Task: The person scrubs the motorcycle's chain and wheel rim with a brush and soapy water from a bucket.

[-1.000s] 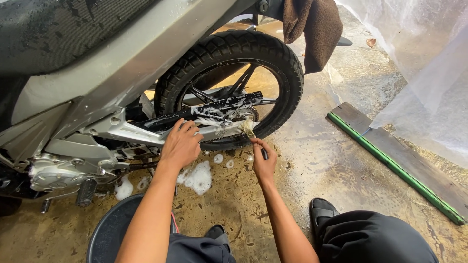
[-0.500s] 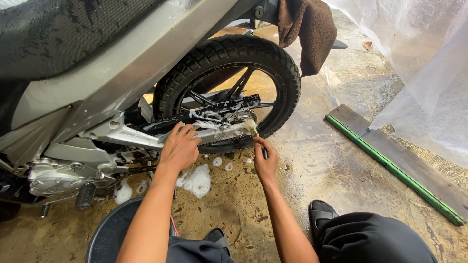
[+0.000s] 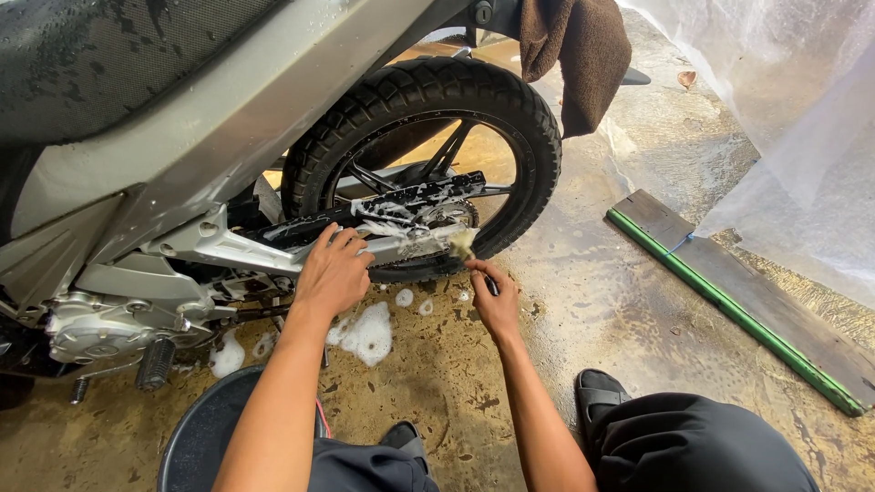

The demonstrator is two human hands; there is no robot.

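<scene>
Beside the rear wheel (image 3: 428, 164) of a silver-grey motorcycle (image 3: 182, 164), the person crouches over a wet, rough concrete floor (image 3: 592, 328). Their left hand (image 3: 333, 273) lies palm down on the pale metal swingarm (image 3: 237, 248), fingers (image 3: 351, 241) spread and curled loosely over its top edge, gripping nothing else. Their right hand (image 3: 497, 305) is closed around the dark handle of a small brush (image 3: 465, 246), whose pale, soapy bristles touch the lower rear end of the swingarm, just under the black chain guard (image 3: 410, 196). White suds streak the guard and the metal below it.

The tyre is black rubber with a chunky block tread; slim dark spokes fan from the hub. A brown, nappy towel (image 3: 579, 55) hangs from the tail of the bike, draped just beside the tyre's upper right. The engine casing (image 3: 100, 328) at lower left is dull cast metal, with a ribbed rubber foot peg (image 3: 155, 363) jutting below it.

Patches of white foam (image 3: 369, 333) sit on the floor under the left hand. A round black basin (image 3: 205, 437) shows its rim at the bottom edge, near the left forearm. To the right, a flat dark board with a green edge (image 3: 738, 292) lies on the concrete, with translucent plastic sheeting (image 3: 784, 118) behind it. A black sandal (image 3: 597, 392) rests near the person's dark-trousered knee.
</scene>
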